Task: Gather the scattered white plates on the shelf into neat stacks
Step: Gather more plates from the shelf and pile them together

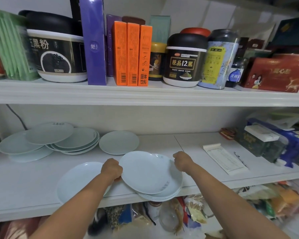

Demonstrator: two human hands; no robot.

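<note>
A stack of several white plates [150, 173] sits at the front edge of the middle shelf [33, 180], its top plate tilted and part of the stack overhanging the edge. My left hand [111, 169] grips the stack's left rim. My right hand [182, 161] grips its right rim. A single plate [76, 180] lies to the left, partly under my left forearm. Another single plate [119, 142] lies further back. At the back left, a loose overlapping pile of plates [48, 138] leans unevenly.
A paper notepad [224, 157] and a pen lie right of the stack. Boxes and bags [269, 142] crowd the shelf's right end. The upper shelf holds jars, orange boxes [132, 54] and tins. Bagged goods fill the space below.
</note>
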